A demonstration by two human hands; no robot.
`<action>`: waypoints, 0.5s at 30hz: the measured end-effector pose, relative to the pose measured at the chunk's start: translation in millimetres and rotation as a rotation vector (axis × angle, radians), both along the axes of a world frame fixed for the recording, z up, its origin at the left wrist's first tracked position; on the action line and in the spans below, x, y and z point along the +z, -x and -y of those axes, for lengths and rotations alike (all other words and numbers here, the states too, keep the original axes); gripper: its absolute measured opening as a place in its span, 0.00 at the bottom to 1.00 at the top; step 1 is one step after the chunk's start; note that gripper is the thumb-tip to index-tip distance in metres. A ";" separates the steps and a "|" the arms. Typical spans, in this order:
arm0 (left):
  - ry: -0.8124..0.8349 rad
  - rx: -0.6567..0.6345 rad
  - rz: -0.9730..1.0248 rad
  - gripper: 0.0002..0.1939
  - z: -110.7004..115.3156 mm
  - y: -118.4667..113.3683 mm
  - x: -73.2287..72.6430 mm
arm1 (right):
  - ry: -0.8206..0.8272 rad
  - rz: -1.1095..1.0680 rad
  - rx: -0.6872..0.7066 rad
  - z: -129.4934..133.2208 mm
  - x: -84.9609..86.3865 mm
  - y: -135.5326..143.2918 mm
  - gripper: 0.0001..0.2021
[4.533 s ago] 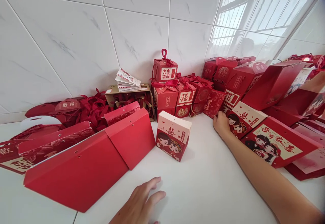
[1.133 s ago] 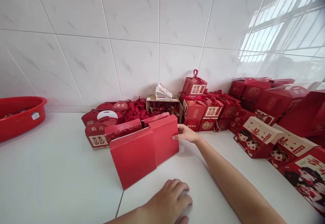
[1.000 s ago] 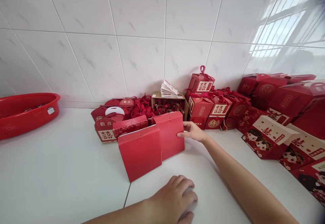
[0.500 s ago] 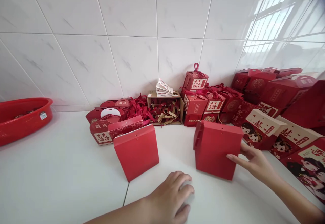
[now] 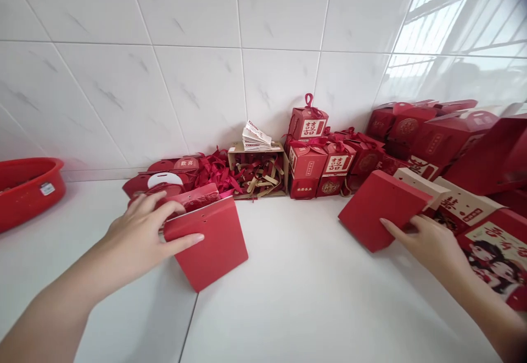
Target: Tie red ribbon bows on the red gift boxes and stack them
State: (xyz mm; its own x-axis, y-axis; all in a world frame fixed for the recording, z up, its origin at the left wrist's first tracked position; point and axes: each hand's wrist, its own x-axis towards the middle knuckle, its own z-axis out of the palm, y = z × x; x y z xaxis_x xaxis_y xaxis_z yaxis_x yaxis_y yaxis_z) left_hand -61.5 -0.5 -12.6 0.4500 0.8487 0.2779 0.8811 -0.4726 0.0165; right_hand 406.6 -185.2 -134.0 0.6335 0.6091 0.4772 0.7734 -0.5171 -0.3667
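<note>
My left hand (image 5: 142, 231) is at a plain-faced red gift box (image 5: 212, 242) standing on the left of the counter. Its thumb lies on the box's front face and its fingers reach over behind the top edge, their tips partly hidden. At the right, my right hand (image 5: 424, 242) grips another red gift box (image 5: 381, 209) by its right side, thumb on the near face, fingers hidden behind. This box is tilted, in front of several cream-topped red boxes (image 5: 457, 204) with printed figures.
A red basin (image 5: 33, 198) stands at the far left. Along the tiled wall are red ribbons (image 5: 216, 173), an open cardboard box (image 5: 257, 151) with white cards (image 5: 256, 136) on top, and small ribbon-tied boxes (image 5: 308, 160). Larger red boxes (image 5: 447, 140) crowd the right.
My left hand has moved from the near middle of the counter to the left box and taken hold of it. My right hand has carried its box rightward and tilted it.
</note>
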 end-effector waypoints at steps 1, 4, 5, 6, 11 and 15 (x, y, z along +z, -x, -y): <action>0.069 0.010 0.010 0.29 -8.0 5.0 -4.6 | 0.039 -0.008 -0.023 -4.5 3.0 1.9 0.24; 0.166 0.045 0.025 0.37 -27.8 14.9 -15.6 | 0.144 -0.001 -0.107 -18.7 12.0 10.8 0.22; 0.173 0.046 0.018 0.36 -32.1 16.4 -17.5 | 0.177 0.016 -0.132 -24.2 14.2 13.4 0.22; 0.173 0.041 0.011 0.34 -34.9 17.1 -18.6 | 0.206 0.036 -0.154 -30.4 15.8 15.2 0.22; 0.180 0.035 0.027 0.33 -37.2 16.2 -18.9 | 0.252 0.113 -0.193 -63.7 13.8 15.1 0.23; 0.216 0.041 0.042 0.36 -39.8 17.9 -19.7 | 0.241 0.128 -0.188 -78.0 9.0 15.2 0.25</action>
State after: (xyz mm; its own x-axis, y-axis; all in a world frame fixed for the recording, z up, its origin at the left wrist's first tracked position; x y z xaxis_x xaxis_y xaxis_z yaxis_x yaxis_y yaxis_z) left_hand -79.3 39.3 -32.3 0.4055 0.9080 0.1058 0.8961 -0.4177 0.1504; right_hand 391.4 -107.3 -125.0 0.6899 0.5923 0.4162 0.6880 -0.7154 -0.1222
